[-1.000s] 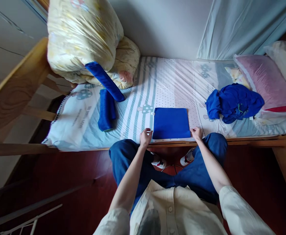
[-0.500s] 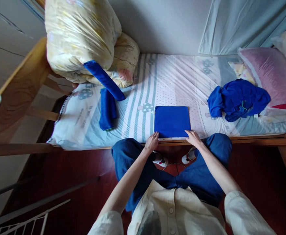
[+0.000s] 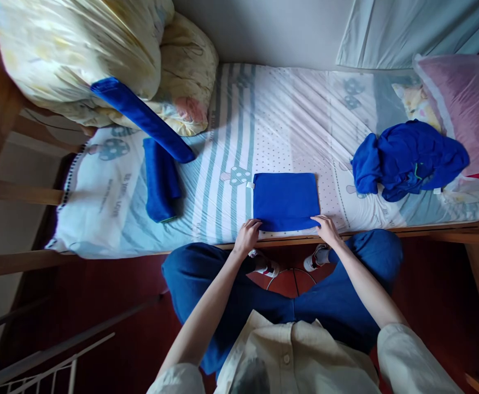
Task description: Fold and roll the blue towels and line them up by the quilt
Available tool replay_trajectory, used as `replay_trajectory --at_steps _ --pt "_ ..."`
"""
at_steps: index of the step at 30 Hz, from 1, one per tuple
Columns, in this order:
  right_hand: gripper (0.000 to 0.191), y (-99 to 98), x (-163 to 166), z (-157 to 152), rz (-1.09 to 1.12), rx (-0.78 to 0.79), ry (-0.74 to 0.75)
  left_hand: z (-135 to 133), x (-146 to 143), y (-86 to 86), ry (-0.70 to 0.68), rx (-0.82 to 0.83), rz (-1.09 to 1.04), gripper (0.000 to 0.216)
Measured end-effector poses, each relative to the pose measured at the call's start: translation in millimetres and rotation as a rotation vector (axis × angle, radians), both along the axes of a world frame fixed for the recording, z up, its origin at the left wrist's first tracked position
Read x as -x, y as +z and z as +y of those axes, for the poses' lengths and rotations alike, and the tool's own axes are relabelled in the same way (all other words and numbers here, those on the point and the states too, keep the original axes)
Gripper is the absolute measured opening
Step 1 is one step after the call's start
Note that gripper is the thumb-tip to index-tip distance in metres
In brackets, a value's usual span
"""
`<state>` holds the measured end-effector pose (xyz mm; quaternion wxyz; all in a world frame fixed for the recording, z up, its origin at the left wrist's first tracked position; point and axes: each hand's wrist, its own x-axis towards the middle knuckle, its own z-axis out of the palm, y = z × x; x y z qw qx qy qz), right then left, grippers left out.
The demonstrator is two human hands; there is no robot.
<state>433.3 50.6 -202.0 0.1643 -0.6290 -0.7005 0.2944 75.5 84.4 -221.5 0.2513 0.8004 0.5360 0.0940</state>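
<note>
A blue cloth (image 3: 286, 196), folded into a flat rectangle with a small white tag at its left edge, lies at the front of the bed. Its near edge is turned up in a narrow strip. My left hand (image 3: 247, 235) pinches the near left corner, fingers closed on it. At the near right corner, my right hand (image 3: 327, 228) grips the same cloth between thumb and fingers. To the left, a rolled blue cloth (image 3: 145, 121) leans across a second folded blue cloth (image 3: 159, 183). A crumpled pile of blue cloths (image 3: 414, 158) sits on the right.
The patterned sheet (image 3: 223, 202) covers the bed. A bulky yellow quilt (image 3: 87, 49) is heaped at the back left, and a pink pillow (image 3: 461, 109) lies at the right. Wooden bed rails (image 3: 22, 262) run along the left and front, near my knees.
The cloth's near edge is now turned up in a strip across its front. My hands have moved slightly apart at its corners. The view has shifted a little closer to the bed.
</note>
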Motion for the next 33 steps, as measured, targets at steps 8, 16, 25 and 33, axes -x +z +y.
replay_trajectory --at_steps 8,16,25,33 --pt "0.037 12.2 -2.7 11.9 0.174 0.12 -0.207 10.3 -2.0 16.5 0.311 0.171 -0.178 0.03" --pt "0.026 11.9 -5.7 20.6 0.349 0.118 -0.452 16.4 -8.9 33.1 0.551 0.326 -0.345 0.028" --pt "0.035 5.9 -5.9 22.3 0.416 0.185 -0.62 18.5 -9.2 30.8 0.635 0.332 -0.247 0.026" --pt "0.036 -11.2 -10.2 17.8 0.32 0.246 -0.554 17.5 -8.6 20.5 0.627 0.377 -0.077 0.026"
